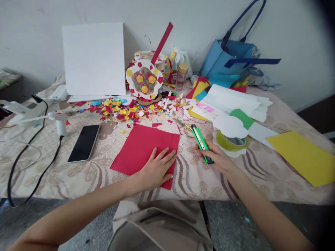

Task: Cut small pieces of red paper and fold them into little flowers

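A sheet of red paper (138, 150) lies on the patterned tablecloth in front of me. My left hand (157, 169) rests flat on its right part, fingers stretched out and slightly spread. To the right of the paper, my right hand (216, 157) is closed around a green utility knife (200, 141), which points up and to the left. Whether its blade is out I cannot make out. Just beyond the knife lies a pair of scissors (187, 127), partly hidden by it. A roll of yellowish tape (232, 142) sits beside my right hand, under a white paper shape (230, 126).
A phone (84, 143) and a white glue gun (61, 123) with a black cord lie at left. Paper scraps (120, 109) spread behind the red sheet, before a flower-decorated paper piece (144, 79). Yellow paper (305, 157) and a blue bag (227, 57) are at right.
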A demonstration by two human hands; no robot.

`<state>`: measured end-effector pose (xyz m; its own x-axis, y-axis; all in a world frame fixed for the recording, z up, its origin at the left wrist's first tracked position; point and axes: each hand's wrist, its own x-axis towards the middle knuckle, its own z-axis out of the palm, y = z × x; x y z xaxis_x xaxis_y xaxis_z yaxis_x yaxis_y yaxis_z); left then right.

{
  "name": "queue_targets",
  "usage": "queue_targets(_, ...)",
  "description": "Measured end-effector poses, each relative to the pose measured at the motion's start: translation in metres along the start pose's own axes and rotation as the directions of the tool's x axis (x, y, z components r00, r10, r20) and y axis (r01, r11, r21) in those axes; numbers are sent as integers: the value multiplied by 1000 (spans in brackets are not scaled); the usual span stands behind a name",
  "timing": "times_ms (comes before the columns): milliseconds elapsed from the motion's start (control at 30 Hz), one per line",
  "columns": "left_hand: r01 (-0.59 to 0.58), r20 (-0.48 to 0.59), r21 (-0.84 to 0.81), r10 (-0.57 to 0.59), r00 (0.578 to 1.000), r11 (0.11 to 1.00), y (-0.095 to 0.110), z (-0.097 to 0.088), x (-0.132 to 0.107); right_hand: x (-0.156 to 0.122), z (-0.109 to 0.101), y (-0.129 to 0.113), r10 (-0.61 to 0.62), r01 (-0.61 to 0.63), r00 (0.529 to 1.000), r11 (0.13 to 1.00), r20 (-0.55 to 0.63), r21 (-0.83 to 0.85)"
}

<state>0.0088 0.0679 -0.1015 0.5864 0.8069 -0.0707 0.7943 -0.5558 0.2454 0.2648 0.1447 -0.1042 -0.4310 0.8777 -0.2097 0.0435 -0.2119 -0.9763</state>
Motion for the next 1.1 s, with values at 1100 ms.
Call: queue_targets(1100, -97, -107, -97, 86, 991, 991, -28, -9, 16, -36, 7, 18, 15, -48, 970, 990, -241, -130)
